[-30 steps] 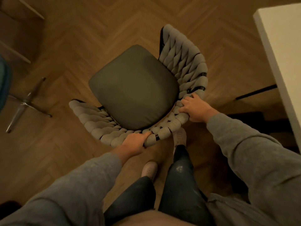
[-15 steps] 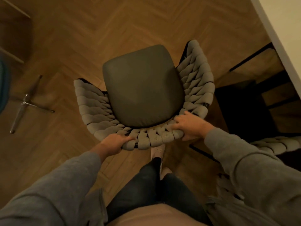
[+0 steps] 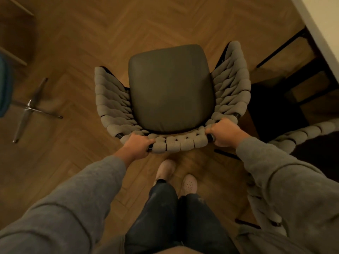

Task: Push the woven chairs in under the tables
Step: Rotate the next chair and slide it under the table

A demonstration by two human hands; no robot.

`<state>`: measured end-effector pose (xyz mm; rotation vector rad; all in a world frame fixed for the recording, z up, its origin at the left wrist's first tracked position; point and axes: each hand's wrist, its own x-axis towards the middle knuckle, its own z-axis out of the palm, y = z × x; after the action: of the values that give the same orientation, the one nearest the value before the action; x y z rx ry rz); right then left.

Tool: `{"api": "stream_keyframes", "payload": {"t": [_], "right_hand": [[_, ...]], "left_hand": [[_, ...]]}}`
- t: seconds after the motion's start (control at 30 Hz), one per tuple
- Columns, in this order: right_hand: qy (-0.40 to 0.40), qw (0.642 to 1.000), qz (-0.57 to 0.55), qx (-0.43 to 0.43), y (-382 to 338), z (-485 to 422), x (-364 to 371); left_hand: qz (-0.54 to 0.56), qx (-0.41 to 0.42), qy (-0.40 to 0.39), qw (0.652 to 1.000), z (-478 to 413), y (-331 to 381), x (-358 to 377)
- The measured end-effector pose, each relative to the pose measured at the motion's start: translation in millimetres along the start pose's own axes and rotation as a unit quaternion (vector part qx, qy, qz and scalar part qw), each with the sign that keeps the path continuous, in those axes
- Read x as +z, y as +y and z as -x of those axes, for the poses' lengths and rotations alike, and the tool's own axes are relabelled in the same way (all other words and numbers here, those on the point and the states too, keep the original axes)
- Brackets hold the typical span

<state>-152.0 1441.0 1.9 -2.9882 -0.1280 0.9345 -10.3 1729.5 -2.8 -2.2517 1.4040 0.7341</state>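
A woven chair (image 3: 171, 92) with a dark olive seat cushion and thick grey braided back and arms stands on the wooden floor right in front of me, seat facing away. My left hand (image 3: 135, 145) grips the left end of its backrest rim. My right hand (image 3: 224, 132) grips the right end of the same rim. A white table (image 3: 319, 28) edge runs along the upper right corner, with dark legs below it. A second woven chair (image 3: 300, 136) shows at the right, partly hidden behind my right sleeve.
A chrome star base (image 3: 31, 107) of a teal swivel chair (image 3: 4, 88) stands at the left. Pale wooden furniture legs (image 3: 16, 33) cross the upper left corner. My two feet in light shoes (image 3: 176, 176) are just behind the chair. Herringbone floor lies ahead.
The chair has turned clockwise from a diagonal pose to face straight away from me. My hands slid apart along the backrest rim, and the table edge moved further to the upper right.
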Motion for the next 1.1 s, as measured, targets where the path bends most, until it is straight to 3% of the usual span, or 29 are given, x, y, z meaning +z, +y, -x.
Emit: {"api": "stream_keyframes", "payload": {"t": [0.4, 0.77, 1.1], "right_hand": [[-0.043, 0.992, -0.054, 0.105, -155.3, 43.2, 18.1], [-0.025, 0.962, -0.184, 0.202, -317.1, 19.1, 19.2], [0.022, 0.933, -0.235, 0.273, -317.6, -18.4, -7.2]], "left_hand": [[-0.126, 0.184, -0.019, 0.975, 52.3, -61.4, 52.3], [-0.233, 0.318, -0.052, 0.917, 89.4, -161.4, 83.1], [-0.315, 0.349, -0.039, 0.882, 21.6, -194.3, 27.1]]}}
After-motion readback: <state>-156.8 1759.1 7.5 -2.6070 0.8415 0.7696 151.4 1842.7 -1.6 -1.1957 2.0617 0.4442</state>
